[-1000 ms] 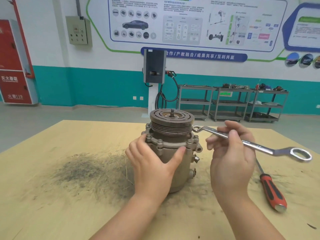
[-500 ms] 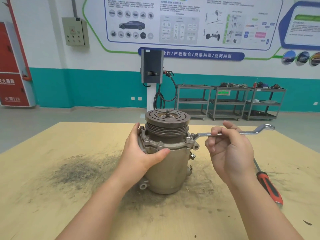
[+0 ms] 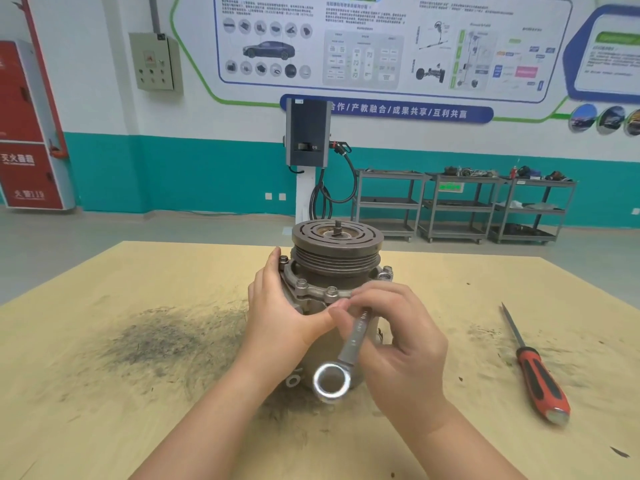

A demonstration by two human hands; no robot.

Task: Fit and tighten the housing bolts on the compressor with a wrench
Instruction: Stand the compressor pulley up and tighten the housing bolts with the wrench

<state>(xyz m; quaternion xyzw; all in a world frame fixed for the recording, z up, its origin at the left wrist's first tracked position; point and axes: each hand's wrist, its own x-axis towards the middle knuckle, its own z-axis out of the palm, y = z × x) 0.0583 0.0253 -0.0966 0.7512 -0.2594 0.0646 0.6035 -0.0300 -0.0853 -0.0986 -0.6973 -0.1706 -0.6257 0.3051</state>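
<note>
Workbench (image 3: 104, 341): left hand (image 3: 280, 317) clasps compressor (image 3: 337, 258); right hand (image 3: 398, 341) pinches wrench (image 3: 346, 355), far end hidden, perhaps on a bolt.

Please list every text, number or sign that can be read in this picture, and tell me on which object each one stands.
"合作/产教融合/成果共享/互利共赢": white characters on the blue banner on the wall.
"灭火器箱": on the red cabinet, upper label.
"火警119": same cabinet, lower label.
Wall poster and the panel at the right: print too small to read.
Green label on the shelf cart: blurred.
Wrench shank markings: illegible.
Compressor and screwdriver: no readable text.
</note>
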